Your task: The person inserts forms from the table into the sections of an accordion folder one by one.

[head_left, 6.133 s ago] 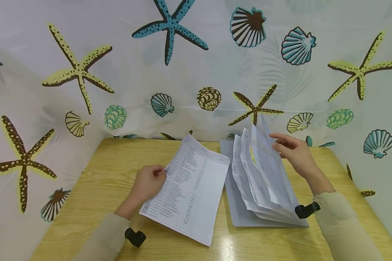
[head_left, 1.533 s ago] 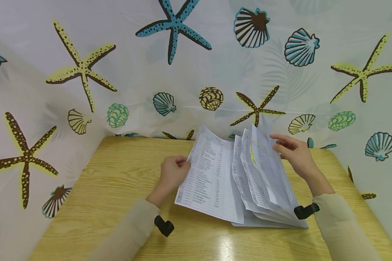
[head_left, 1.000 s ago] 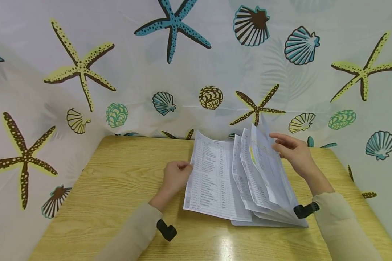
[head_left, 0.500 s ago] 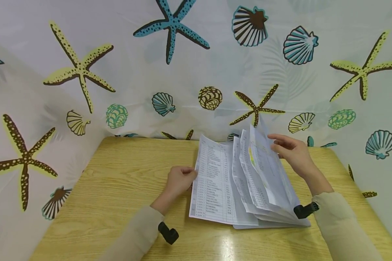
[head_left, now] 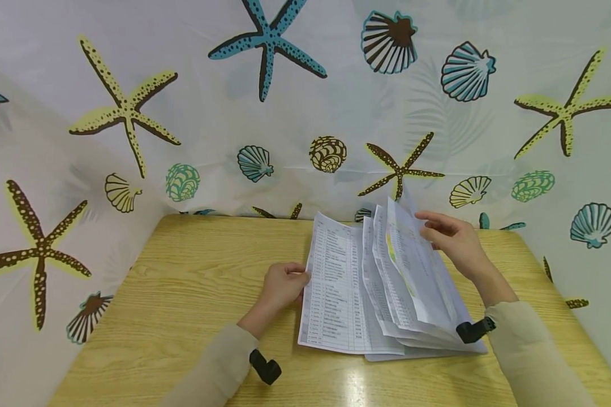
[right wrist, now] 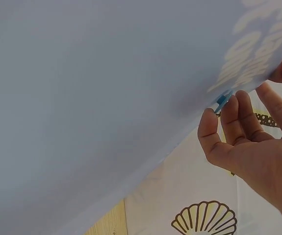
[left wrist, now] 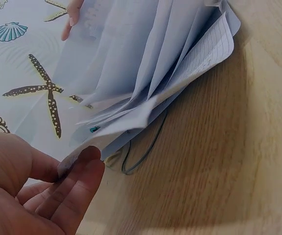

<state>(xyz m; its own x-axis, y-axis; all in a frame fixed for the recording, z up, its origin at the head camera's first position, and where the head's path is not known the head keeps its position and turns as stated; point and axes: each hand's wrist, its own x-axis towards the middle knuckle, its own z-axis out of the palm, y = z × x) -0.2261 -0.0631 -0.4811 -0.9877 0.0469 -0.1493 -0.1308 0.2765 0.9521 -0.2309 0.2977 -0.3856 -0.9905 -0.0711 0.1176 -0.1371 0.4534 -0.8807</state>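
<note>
My left hand [head_left: 282, 285] pinches the left edge of printed paper [head_left: 331, 294], thumb on one side and fingers behind in the left wrist view. The paper's right part lies inside a pale translucent plastic folder [head_left: 387, 357], which stands spread apart on the table. Several more printed sheets [head_left: 379, 277] fan upright to the right of it, a yellow-green mark on one. My right hand [head_left: 455, 240] grips the upper edge of the folder's raised cover [right wrist: 106, 98]. Its fingers are around a blue snap button [right wrist: 222, 100], beside white lettering.
The wooden table [head_left: 193, 265] extends left of the papers and in front of them. A cloth [head_left: 209, 113] printed with starfish and shells hangs behind it and along the sides. Beneath the paper, a thin dark green loop [left wrist: 145, 156] shows in the left wrist view.
My left hand has carried the paper rightward from beside the folder until it overlaps the inside, then slightly lower. The right hand keeps its grip, with a small shift left just now.
</note>
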